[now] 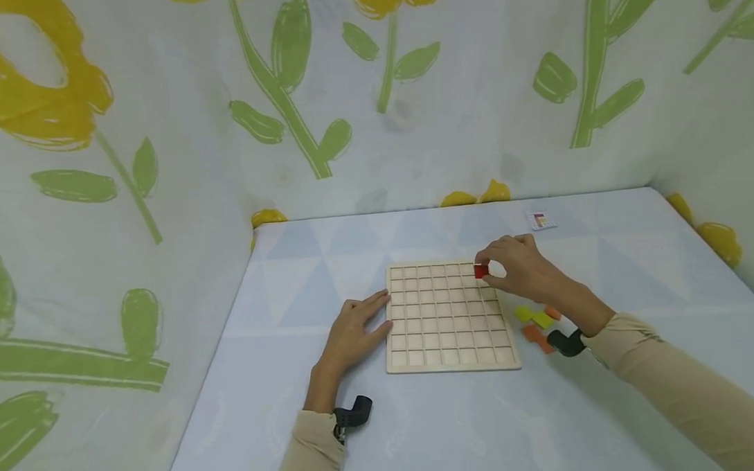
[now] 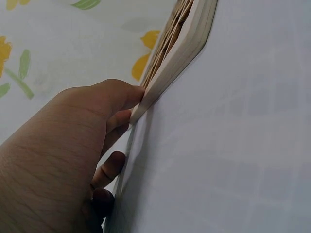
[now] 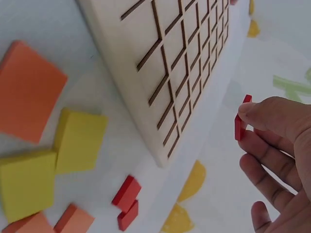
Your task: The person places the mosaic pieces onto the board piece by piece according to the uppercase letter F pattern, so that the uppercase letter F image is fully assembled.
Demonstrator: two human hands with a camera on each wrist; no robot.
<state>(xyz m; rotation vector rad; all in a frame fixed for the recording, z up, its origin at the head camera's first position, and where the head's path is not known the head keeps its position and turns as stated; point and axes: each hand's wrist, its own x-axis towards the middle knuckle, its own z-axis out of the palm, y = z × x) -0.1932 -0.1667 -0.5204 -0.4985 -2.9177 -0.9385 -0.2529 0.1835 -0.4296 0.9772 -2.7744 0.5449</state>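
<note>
A pale wooden grid board (image 1: 448, 370) with square cells lies flat on the table. My right hand (image 1: 520, 268) pinches a small red square tile (image 1: 481, 271) between thumb and fingers, over the board's far right corner. In the right wrist view the red tile (image 3: 240, 124) is held edge-on, with the other fingers (image 3: 274, 167) loosely bent. My left hand (image 1: 353, 333) rests beside the board's left edge, its fingers extended. The thumb touches the board's side (image 2: 155, 90) in the left wrist view; the remaining fingers are partly hidden.
Right of the board lie yellow tiles (image 1: 543, 319) and orange tiles (image 1: 531, 333), partly near my right wrist. Two more red tiles (image 3: 127, 193) show in the right wrist view. A small card with coloured squares (image 1: 542, 220) lies at the back. Flower-patterned cloth (image 1: 417, 147) surrounds the table.
</note>
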